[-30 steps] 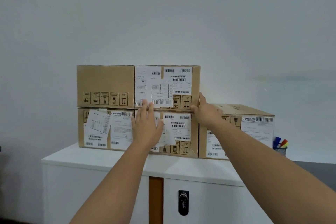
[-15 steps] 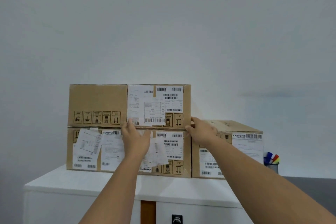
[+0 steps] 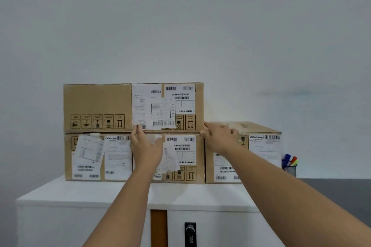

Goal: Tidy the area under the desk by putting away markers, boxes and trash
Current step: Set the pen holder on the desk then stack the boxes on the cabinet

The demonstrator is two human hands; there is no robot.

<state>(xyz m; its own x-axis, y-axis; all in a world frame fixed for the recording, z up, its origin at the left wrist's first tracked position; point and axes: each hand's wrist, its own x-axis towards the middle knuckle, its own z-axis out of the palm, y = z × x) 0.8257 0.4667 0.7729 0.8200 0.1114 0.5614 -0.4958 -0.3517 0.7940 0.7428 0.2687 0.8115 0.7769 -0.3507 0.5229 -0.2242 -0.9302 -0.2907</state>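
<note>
The top box (image 3: 98, 104) sits stacked on a lower box (image 3: 118, 158) on the white counter (image 3: 80, 192), against the far wall. The left hand (image 3: 145, 147) lies flat, fingers straight, on the stack's near face. The right hand (image 3: 217, 139) curls around the top box's lower right corner. A third box (image 3: 261, 146) stands just right, markers (image 3: 290, 160) beyond it.

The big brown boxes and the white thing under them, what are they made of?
The top box looks like plain matte cardboard: brown, with printed symbols and stuck-on paper labels. The cabinet seems smooth white painted wood or metal; the picture cannot tell which.
</note>
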